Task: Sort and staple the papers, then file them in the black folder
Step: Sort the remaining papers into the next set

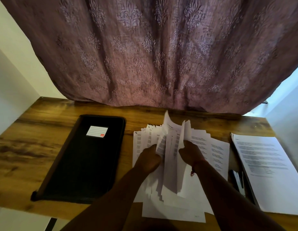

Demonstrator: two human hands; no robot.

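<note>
Papers [171,147] between both gripping hands

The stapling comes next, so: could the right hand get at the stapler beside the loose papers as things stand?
Probably yes, once it lets go. The stapler lies uncovered on the table, just right of the right forearm, between the loose papers and a neat stack. But the right hand now grips sheets.

From my seat the table [45,130] reads as wood grain, brown with a slight sheen. The black folder [85,157] looks matt and finely textured, with a paper label [97,131]. The papers [201,147] are thin white printed sheets. The curtain [145,55] is woven cloth with raised pattern. The stapler [239,182] shows shiny metal.
</note>
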